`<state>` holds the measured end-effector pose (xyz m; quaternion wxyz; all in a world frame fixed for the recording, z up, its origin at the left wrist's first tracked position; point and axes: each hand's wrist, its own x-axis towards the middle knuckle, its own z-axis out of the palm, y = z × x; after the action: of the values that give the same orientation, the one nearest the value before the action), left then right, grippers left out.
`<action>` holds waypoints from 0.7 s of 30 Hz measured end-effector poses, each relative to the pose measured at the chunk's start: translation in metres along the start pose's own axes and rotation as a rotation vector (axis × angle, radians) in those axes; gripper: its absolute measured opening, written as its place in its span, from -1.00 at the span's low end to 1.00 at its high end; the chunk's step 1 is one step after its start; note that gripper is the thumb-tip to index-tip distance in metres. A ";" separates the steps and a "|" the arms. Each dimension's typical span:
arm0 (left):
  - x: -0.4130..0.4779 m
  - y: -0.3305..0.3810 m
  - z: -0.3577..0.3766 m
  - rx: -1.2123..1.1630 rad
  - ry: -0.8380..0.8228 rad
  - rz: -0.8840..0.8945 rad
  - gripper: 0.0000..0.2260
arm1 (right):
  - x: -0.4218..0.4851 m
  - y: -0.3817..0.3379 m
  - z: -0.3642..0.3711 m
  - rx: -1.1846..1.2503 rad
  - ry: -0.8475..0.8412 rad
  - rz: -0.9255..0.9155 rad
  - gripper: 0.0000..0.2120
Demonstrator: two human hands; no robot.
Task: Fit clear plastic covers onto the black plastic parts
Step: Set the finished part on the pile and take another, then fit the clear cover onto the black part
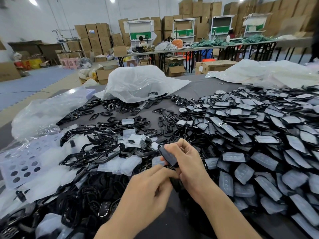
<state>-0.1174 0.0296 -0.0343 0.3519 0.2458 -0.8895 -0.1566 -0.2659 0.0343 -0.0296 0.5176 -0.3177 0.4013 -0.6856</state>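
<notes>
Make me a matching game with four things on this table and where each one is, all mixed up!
Things:
1. right hand
2. puffed-up white bag
3. pile of covered parts
4. purple sheet with round holes

Places:
A. at the left edge of the table
B. spread over the right side
C. near the front, gripping a black part
D. at the far side, in the middle

Pairs: 1-C, 2-D, 3-B, 4-A
</notes>
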 end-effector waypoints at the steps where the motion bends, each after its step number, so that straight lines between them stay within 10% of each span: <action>1: 0.000 -0.002 -0.001 -0.011 0.049 -0.016 -0.79 | 0.000 0.000 0.000 -0.009 0.005 -0.007 -0.66; 12: 0.003 -0.022 -0.015 0.294 0.179 -0.104 -0.70 | 0.002 0.007 0.001 -0.114 0.032 -0.047 -0.78; 21: 0.010 -0.020 -0.007 -0.471 0.263 -0.473 -0.82 | -0.002 0.010 0.005 -0.135 -0.087 -0.055 -0.81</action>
<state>-0.1125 0.0072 -0.0330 0.4644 0.3750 -0.6947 -0.4014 -0.2564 0.0332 -0.0359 0.4930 -0.3922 0.4149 -0.6565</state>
